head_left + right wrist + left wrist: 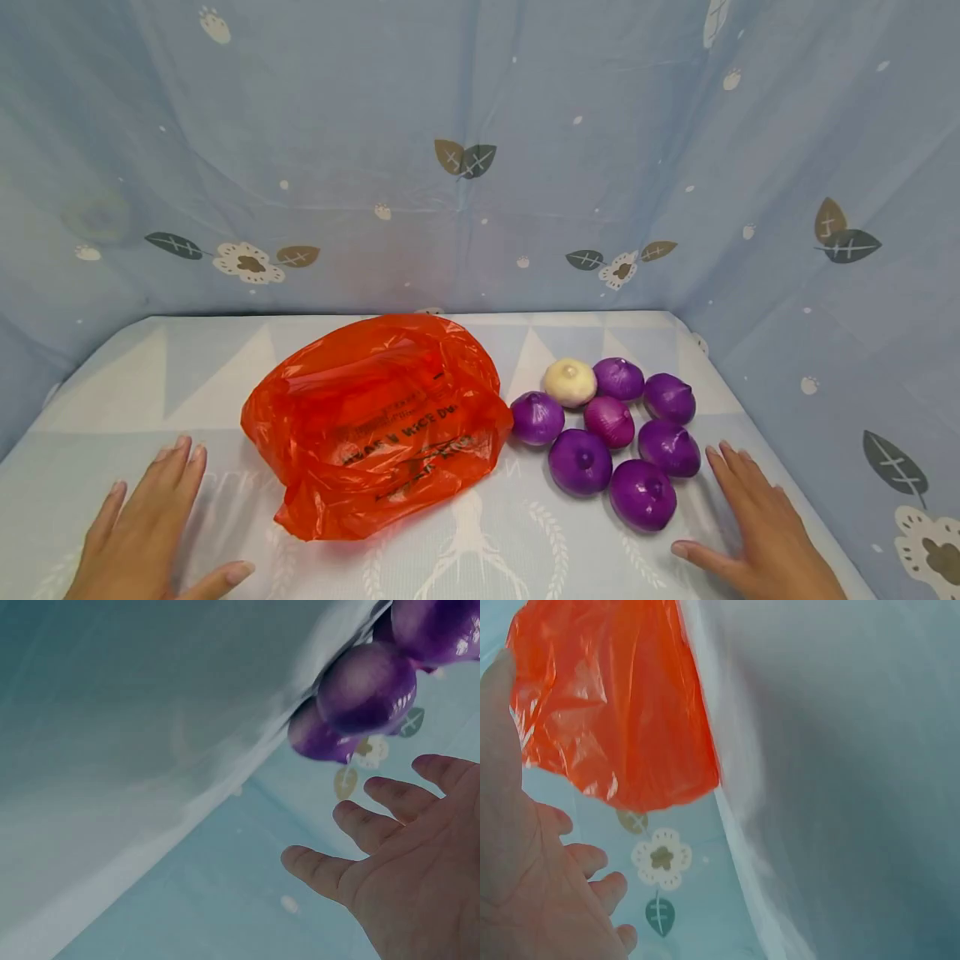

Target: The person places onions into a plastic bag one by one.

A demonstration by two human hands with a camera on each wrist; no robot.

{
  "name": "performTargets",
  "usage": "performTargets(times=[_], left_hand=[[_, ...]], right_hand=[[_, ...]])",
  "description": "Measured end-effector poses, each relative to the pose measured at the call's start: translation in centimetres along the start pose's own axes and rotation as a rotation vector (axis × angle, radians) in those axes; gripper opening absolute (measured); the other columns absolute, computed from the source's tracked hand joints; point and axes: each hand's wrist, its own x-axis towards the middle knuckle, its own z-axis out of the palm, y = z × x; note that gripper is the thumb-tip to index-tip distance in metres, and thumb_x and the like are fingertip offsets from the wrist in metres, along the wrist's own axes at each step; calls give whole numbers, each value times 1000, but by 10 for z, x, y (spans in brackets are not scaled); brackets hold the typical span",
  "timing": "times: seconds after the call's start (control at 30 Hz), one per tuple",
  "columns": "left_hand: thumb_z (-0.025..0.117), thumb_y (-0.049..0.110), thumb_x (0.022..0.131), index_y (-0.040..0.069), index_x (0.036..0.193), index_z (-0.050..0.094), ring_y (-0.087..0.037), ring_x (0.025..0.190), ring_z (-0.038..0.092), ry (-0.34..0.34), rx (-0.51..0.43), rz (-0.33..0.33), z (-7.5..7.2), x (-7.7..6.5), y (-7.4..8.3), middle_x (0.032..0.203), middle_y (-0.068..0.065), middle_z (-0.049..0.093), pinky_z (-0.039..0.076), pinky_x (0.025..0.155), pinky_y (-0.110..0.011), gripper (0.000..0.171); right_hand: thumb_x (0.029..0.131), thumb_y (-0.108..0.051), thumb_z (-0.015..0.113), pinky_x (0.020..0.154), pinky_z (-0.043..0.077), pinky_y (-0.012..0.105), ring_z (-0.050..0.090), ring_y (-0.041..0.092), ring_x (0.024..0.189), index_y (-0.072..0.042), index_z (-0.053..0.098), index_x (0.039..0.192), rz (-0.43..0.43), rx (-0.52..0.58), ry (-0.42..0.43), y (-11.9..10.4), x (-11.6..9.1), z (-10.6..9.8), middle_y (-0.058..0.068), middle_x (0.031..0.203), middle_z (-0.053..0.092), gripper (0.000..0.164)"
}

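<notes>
A crumpled red plastic bag (382,425) with dark printing lies left of the middle of the table. To its right sits a cluster of several purple onions (581,462), one redder onion (609,422) and one pale cream onion (570,382). My left hand (146,525) is spread just left of the bag, fingers straight, holding nothing. Over at the right, my right hand (772,525) has its fingers extended beside the nearest onions, also holding nothing. In the right wrist view, purple onions (367,688) show beyond the fingers; the left wrist view shows the red bag (615,697) past the thumb.
A pale patterned cloth (217,467) covers the table. Blue curtains (360,108) with leaf and flower prints hang close behind the far edge and along both sides.
</notes>
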Motion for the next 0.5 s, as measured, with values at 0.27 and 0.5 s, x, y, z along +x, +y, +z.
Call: performTargets(times=[0.27, 0.5], left_hand=[[92, 64, 60, 6, 167, 3, -41, 157, 7, 71, -109, 69, -4, 1, 15, 174, -19, 3, -14, 121, -56, 150], [101, 49, 54, 16, 169, 3, -48, 150, 23, 71, -299, 64, -10, 1, 36, 175, -9, 3, 15, 112, -77, 154]], right_hand=[[67, -75, 85, 103, 24, 84, 32, 55, 140, -10, 20, 166, -38, -5, -2, -20, 1, 2, 27, 163, 27, 135], [70, -79, 79, 94, 44, 75, 43, 50, 135, -11, 24, 165, -52, -40, 8, -34, 1, 4, 24, 160, 33, 129]])
